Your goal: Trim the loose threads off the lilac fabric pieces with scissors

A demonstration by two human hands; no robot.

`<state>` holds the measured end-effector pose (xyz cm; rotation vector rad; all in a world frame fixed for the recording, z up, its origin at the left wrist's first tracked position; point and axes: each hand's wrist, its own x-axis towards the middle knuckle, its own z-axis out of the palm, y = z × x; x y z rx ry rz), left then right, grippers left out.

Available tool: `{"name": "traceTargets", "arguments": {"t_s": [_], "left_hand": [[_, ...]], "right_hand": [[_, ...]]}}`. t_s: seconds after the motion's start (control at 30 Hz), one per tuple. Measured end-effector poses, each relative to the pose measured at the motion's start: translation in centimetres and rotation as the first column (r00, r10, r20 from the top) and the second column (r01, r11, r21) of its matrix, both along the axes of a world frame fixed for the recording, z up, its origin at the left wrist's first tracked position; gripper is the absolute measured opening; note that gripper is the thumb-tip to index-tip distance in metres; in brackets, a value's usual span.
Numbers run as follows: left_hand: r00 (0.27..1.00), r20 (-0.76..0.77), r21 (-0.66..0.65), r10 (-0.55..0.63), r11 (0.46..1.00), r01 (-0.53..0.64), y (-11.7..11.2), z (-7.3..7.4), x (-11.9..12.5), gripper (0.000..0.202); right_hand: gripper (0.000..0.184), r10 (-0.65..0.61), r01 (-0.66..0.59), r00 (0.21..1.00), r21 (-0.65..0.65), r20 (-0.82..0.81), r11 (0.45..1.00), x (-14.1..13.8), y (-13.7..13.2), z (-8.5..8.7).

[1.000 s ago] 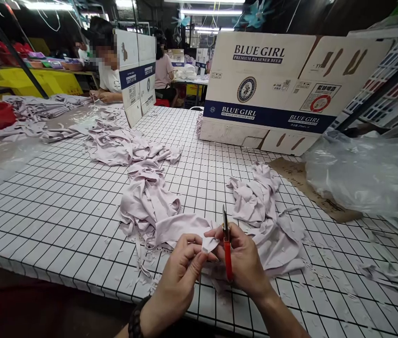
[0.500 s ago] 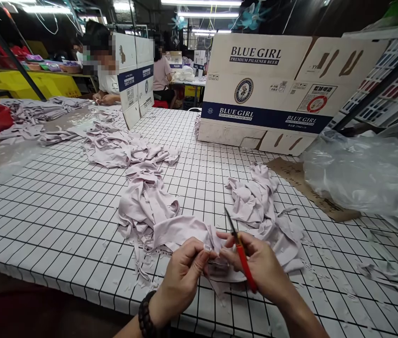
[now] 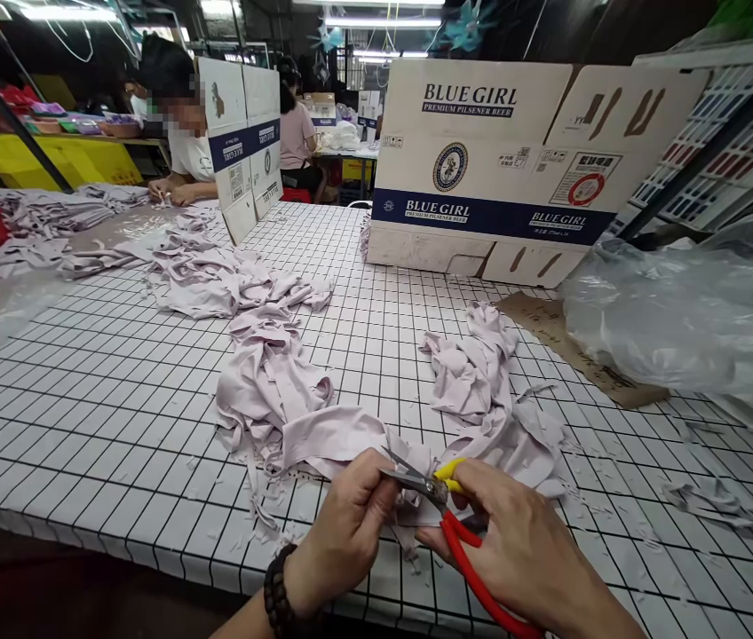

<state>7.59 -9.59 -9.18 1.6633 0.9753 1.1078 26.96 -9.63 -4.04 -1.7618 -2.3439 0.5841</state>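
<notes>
My left hand (image 3: 350, 528) is closed, pinching the edge of a pale lilac fabric piece (image 3: 336, 439) at the near edge of the grid-patterned table (image 3: 103, 390). Gripped in my closed right hand (image 3: 523, 555) are red-and-yellow-handled thread snips (image 3: 447, 510). Their open blades point left and meet the fabric right beside my left fingers. A dark bead bracelet (image 3: 278, 590) circles my left wrist.
Heaps of the same lilac fabric (image 3: 263, 355) trail up the table, with another heap (image 3: 476, 373) to the right. A Blue Girl carton (image 3: 483, 169) stands behind, a clear plastic bag (image 3: 676, 319) at right. A person (image 3: 183, 142) works at the far left beside a cardboard divider (image 3: 243, 142).
The snips swung from upright, blades pointing away, down to horizontal, blades now at the fabric by my left fingers. Both hands dropped slightly toward the table edge.
</notes>
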Motion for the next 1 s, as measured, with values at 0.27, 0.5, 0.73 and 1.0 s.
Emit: {"name": "traceTargets", "arguments": {"t_s": [0.27,0.5,0.73,1.0], "left_hand": [[1.0,0.019,-0.026,-0.02,0.999,0.02,-0.1,-0.2,-0.3,0.025],[0.998,0.047,-0.071,-0.043,0.996,0.046,-0.2,-0.2,-0.4,0.026],[0.996,0.076,-0.13,-0.053,0.989,0.062,-0.2,-0.3,-0.4,0.027],[0.986,0.156,-0.207,-0.055,0.974,0.087,-0.3,-0.5,-0.5,0.03]], "right_hand": [[0.035,0.001,-0.002,1.0,-0.035,-0.024,0.999,-0.2,0.2,0.3],[0.033,-0.016,0.009,0.998,-0.096,-0.068,0.995,-0.3,0.1,0.3],[0.031,0.01,-0.011,0.999,-0.037,-0.039,0.999,-0.2,0.1,-0.5],[0.038,0.012,-0.012,1.0,0.008,-0.006,1.0,-0.1,0.3,-0.9]]}}
